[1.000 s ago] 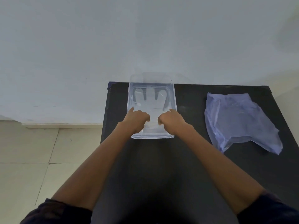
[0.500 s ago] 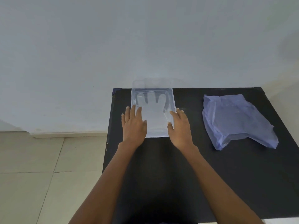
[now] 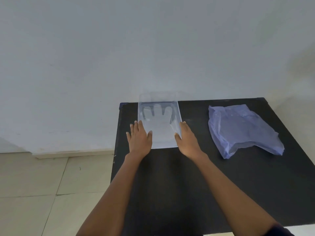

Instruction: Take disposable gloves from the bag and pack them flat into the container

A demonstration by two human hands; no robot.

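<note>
A clear plastic container [image 3: 177, 109] sits at the back left of the black table [image 3: 213, 176]. Inside it a translucent disposable glove [image 3: 160, 123] lies flat, fingers pointing away from me. My left hand [image 3: 139, 137] lies flat with straight fingers over the container's near left corner. My right hand [image 3: 188, 138] lies flat along the container's right side, thumb at its edge. A crumpled blue plastic bag [image 3: 242, 130] lies on the table to the right, apart from both hands.
A white wall [image 3: 153, 48] stands right behind the table. Pale floor tiles [image 3: 42, 193] lie beyond the table's left edge. Dark table surface stretches between my forearms and under the bag.
Both hands came out of the container, where their curled fingers pressed on the glove, and now lie flat at its left and right sides. The view has shifted slightly.
</note>
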